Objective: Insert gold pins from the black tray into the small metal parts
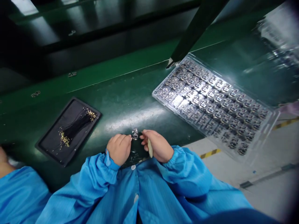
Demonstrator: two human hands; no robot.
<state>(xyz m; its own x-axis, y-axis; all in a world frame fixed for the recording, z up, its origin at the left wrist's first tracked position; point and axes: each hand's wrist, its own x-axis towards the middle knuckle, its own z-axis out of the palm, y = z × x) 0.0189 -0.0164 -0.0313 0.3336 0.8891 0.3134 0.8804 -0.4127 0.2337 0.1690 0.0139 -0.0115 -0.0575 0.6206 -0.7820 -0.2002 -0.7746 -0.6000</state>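
My left grip (119,148) is closed on a small metal part (135,134) near the table's (130,102) near edge, and my right grip (157,145) clenches a pale stick (150,148). A clear tray of parts (210,105) lies to my right.

Overhead glare on the green workbench (133,121), white reflections across the clear plastic tray (163,101), dim blurred edges

No readable text or labels.

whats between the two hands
The head view shows a small shiny metal part between the left hand and the right hand, with a dark mat below it.
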